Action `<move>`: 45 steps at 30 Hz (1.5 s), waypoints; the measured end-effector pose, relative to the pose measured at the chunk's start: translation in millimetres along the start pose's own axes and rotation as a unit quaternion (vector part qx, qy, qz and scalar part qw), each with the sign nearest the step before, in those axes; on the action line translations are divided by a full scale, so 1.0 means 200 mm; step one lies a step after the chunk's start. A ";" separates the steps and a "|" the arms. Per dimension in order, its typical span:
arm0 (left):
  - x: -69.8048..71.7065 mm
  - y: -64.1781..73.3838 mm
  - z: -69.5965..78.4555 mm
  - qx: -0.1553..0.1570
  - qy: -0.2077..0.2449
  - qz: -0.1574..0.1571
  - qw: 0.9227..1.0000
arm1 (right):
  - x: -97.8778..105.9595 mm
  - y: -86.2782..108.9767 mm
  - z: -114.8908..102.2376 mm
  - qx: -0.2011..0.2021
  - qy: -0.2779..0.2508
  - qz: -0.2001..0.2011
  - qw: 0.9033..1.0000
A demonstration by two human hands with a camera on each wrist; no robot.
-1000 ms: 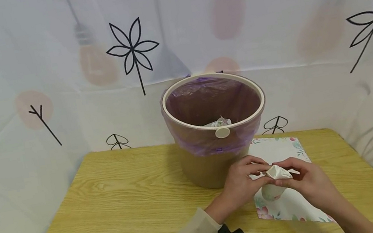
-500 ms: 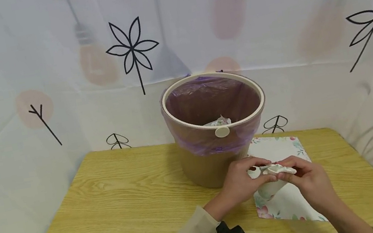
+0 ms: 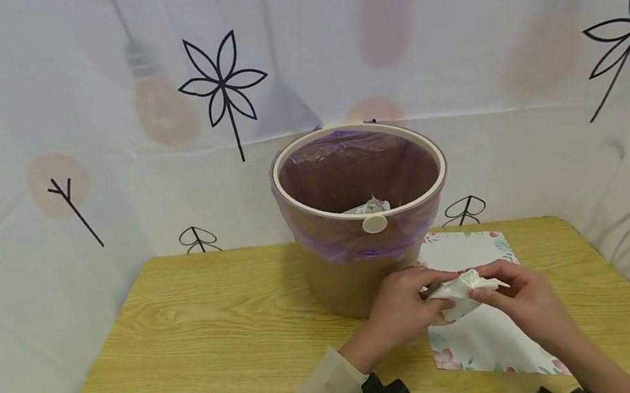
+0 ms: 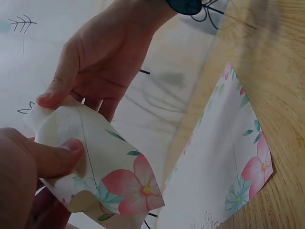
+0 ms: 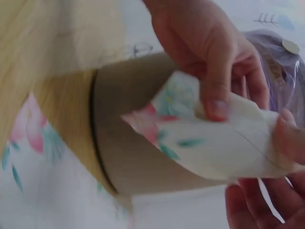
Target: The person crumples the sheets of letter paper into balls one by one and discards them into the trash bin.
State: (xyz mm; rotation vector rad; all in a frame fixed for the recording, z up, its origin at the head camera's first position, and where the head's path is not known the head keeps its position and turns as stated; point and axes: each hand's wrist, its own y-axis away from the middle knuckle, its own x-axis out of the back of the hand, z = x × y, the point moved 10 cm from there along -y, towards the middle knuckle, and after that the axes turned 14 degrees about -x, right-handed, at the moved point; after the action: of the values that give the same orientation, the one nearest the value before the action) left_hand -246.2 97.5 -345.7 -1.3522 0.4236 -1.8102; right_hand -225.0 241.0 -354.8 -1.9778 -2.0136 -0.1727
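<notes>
Both hands hold a folded, partly crumpled sheet of floral paper (image 3: 461, 289), white with pink flowers and green leaves. My left hand (image 3: 400, 304) pinches its left side; in the left wrist view that thumb presses on the paper (image 4: 102, 152). At the other end, my right hand (image 3: 526, 300) grips it between thumb and fingers. Beneath the hands a second floral sheet (image 3: 481, 350) lies flat on the table. In the right wrist view the held paper (image 5: 224, 148) spans the two hands, one corner sticking out.
A brown trash bin (image 3: 341, 290) lined with a purple bag stands just behind the hands, with crumpled paper (image 3: 373, 206) inside. The wooden table (image 3: 204, 356) ends at a patterned cloth backdrop (image 3: 213, 193).
The held paper has become flatter and more stretched out sideways between the hands. The fingers have shifted their grip on it. Bin and flat sheet stay put.
</notes>
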 end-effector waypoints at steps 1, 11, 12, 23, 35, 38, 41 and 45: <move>0.00 0.00 0.01 -0.006 -0.018 -0.007 1.000 | 0.00 0.01 -0.01 0.012 0.049 0.005 0.999; 0.00 -0.02 0.05 -0.042 -0.087 -0.001 0.995 | -0.01 0.07 -0.13 0.142 0.180 0.074 0.971; -0.01 -0.02 0.05 -0.044 -0.086 0.000 0.995 | -0.01 0.07 -0.13 0.146 0.170 0.077 0.972; 0.04 0.00 0.03 -0.003 -0.057 0.028 0.998 | 0.03 0.05 -0.08 0.109 0.065 0.071 0.989; 0.09 0.00 0.09 0.002 -0.088 0.094 0.992 | -0.02 0.18 -0.25 0.283 0.124 0.219 0.926; 0.09 -0.01 0.11 0.010 -0.092 0.104 0.990 | -0.02 0.21 -0.26 0.318 0.145 0.264 0.899; 0.08 -0.01 0.10 0.027 -0.084 0.093 0.992 | -0.01 0.20 -0.23 0.321 0.147 0.272 0.895; 0.05 0.01 0.04 0.066 -0.005 0.048 0.997 | 0.02 0.15 -0.18 0.289 0.143 0.244 0.915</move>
State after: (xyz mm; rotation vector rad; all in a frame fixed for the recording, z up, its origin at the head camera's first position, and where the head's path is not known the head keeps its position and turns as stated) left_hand -238.8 91.1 -338.1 -1.2294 0.3508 -1.7221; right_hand -191.0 235.0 -323.3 -1.8472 -1.1583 0.2146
